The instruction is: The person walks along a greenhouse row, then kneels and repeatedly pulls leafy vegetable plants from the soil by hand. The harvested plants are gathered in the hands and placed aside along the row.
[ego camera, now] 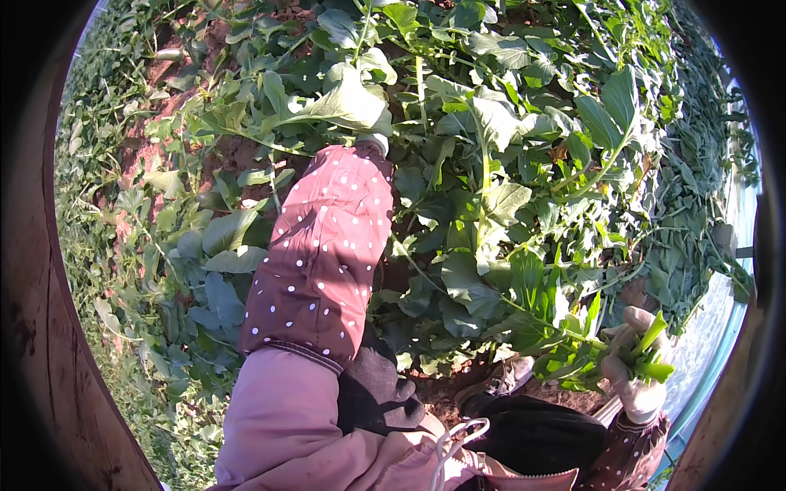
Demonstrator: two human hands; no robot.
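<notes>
My left arm, in a maroon polka-dot sleeve cover (322, 245), reaches forward into leafy green plants (485, 141). Only the pale cuff by the wrist of my left hand (374, 143) shows; broad leaves hide the fingers. At the lower right, my right hand (637, 362), in a soiled light glove, is closed around the stems of a bunch of leafy greens (562, 350). The cut-looking stem ends stick out past the fingers, and the leaves point left.
Reddish soil (224, 156) shows between plants on the left. A shoe (506, 380) rests on soil below the leaves. Clear plastic sheeting (706, 331) and a light-blue edge run along the right. Dense foliage surrounds my left arm.
</notes>
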